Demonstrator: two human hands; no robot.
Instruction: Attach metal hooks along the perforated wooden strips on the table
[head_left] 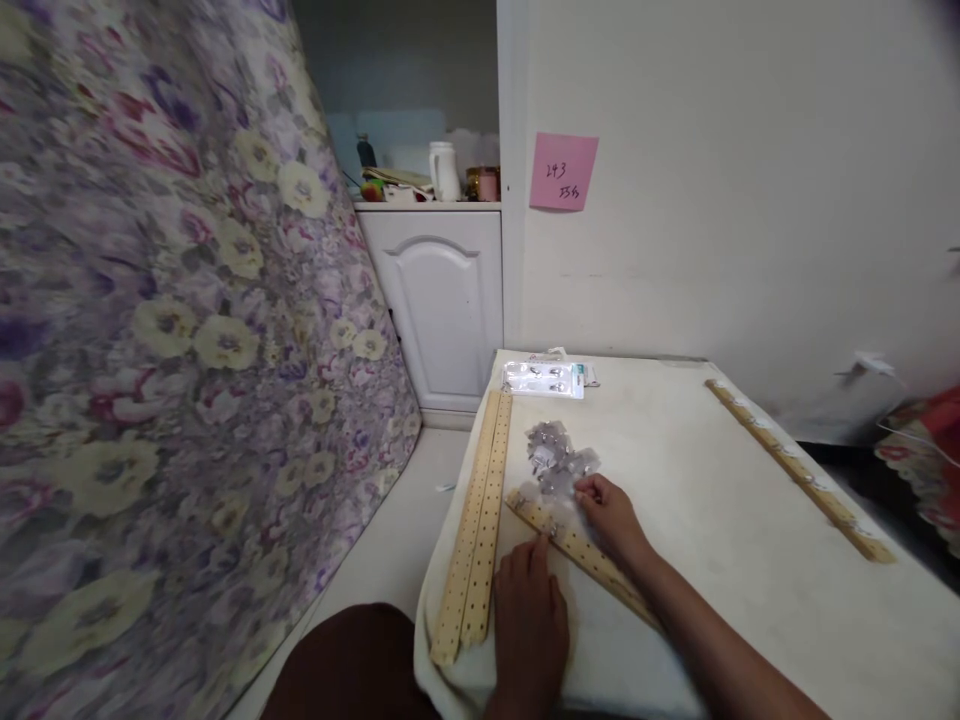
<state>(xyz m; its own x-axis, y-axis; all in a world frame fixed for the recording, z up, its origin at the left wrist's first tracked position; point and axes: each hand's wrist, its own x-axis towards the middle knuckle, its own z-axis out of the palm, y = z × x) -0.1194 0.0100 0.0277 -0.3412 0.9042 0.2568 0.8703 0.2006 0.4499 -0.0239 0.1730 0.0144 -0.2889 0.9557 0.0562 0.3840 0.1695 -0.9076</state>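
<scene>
A wooden strip with rows of holes [592, 558] lies slantwise on the table, with small metal hooks near its far end. My left hand [531, 615] rests at its near side, fingers stretched forward, a fingertip touching the strip beside a metal hook [555, 530]. Over the strip's other side, my right hand [611, 515] is closed in a pinch at the edge of a pile of small clear plastic bags [551, 458]. What sits between its fingertips is too small to make out. My right forearm covers part of the strip's near end.
Two more perforated wooden strips [480, 520] lie along the table's left edge. Another strip, fitted with hooks [795, 470], lies at the right edge. A clear blister pack [544, 379] is at the back. A floral curtain [187, 350] hangs to the left, beside a white cabinet [446, 310].
</scene>
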